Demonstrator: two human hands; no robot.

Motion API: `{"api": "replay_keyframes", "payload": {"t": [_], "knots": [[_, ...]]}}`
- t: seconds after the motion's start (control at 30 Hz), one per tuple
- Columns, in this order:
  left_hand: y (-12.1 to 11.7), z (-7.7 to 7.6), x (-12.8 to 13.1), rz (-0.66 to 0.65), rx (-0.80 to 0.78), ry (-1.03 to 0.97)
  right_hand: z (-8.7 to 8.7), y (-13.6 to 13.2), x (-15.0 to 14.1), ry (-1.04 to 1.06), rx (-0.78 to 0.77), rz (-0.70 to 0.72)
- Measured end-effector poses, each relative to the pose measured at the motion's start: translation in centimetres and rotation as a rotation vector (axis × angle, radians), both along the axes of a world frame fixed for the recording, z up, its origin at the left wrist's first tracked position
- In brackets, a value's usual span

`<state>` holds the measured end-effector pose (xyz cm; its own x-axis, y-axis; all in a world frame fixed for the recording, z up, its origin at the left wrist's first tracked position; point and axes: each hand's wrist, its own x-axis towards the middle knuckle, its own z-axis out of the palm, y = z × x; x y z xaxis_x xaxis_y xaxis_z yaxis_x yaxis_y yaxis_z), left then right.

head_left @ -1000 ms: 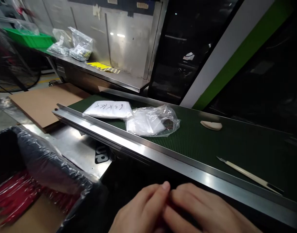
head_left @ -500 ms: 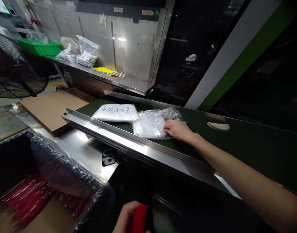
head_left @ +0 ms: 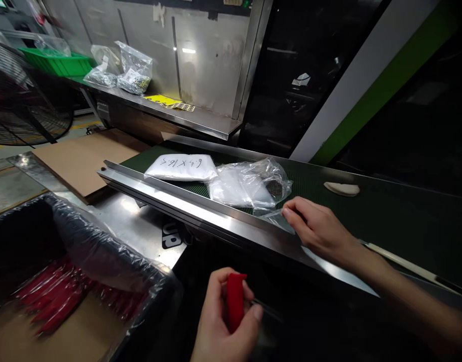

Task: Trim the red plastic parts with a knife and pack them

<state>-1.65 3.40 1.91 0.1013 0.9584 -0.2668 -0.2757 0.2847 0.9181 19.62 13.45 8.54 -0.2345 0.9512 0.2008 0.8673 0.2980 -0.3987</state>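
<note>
My left hand [head_left: 225, 322] is low in the middle, closed around a small red part [head_left: 234, 301] held upright. My right hand [head_left: 316, 229] reaches over the steel rail and pinches a small clear plastic bag [head_left: 278, 218] at the near edge of the green conveyor belt [head_left: 329, 211]. Just beyond that hand lies a crumpled clear bag of more small bags [head_left: 249, 186]. A white packet with handwriting [head_left: 181, 167] lies to its left on the belt.
A plastic-lined box holding several red parts [head_left: 57, 296] sits at lower left. On the belt lie a thin knife [head_left: 404, 261] and a pale curved piece [head_left: 342, 189]. Cardboard sheet [head_left: 83, 156], fan [head_left: 23, 100], green tray [head_left: 57, 63] and parts bags [head_left: 121, 70] stand at the left and back.
My right hand has drawn back from the crumpled bag toward me, now with a small clear bag in its fingers. My left hand has risen with the red part.
</note>
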Motion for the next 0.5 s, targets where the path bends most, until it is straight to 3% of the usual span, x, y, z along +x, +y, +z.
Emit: {"api": "replay_keyframes", "payload": {"t": [0.13,0.2,0.3,0.5], "knots": [[0.4,0.7,2.1,-0.06,-0.008,-0.245,-1.3,-5.7,-2.1,0.137,-0.064,0.049],[0.2,0.6,2.8,-0.068,-0.025,-0.274,-2.4,-8.3,-3.1,0.24,-0.137,0.085],[-0.6,-0.1,3.0,-0.028,-0.073,-0.174,-4.1,-11.2,-3.8,0.406,-0.236,0.071],[-1.8,-2.5,2.6,-0.046,-0.089,0.131,-6.3,-13.8,-3.7,0.463,-0.067,-0.183]]}}
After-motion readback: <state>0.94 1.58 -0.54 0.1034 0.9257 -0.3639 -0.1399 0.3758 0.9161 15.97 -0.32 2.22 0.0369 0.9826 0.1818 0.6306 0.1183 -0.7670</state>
